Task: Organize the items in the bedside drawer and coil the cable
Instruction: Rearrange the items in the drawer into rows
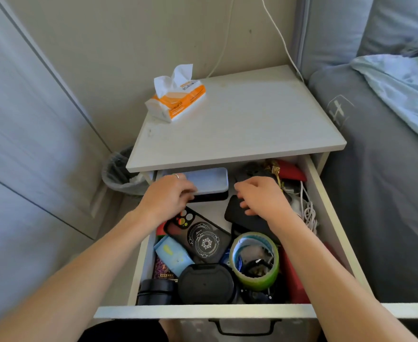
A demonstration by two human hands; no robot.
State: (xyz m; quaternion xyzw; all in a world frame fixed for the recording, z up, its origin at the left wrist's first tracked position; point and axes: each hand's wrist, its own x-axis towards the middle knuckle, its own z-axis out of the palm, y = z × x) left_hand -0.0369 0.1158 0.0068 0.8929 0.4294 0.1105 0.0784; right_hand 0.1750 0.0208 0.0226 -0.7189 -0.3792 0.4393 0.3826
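- Fingers of the left hand point(167, 193) curl over the front edge of a pale blue case point(204, 180) near the back left corner of the drawer point(319, 193). It looks like a hold, but the fingertips are hidden.
- Fingers of the right hand point(258, 196) are bent and a little apart, resting on a black phone case point(240, 214) in the middle of the drawer. I cannot tell if they pinch it.
- White cable point(309, 213) lies in a loose, messy bunch against the right wall of the drawer, not coiled yet.
- Green tape roll point(254, 260) and a round black box point(206, 283) sit near the front edge.
- My guess: the sorting has just begun, with the cases first.
- Next, the hands likely need to stack the cases together at the back, then reach for the cable.
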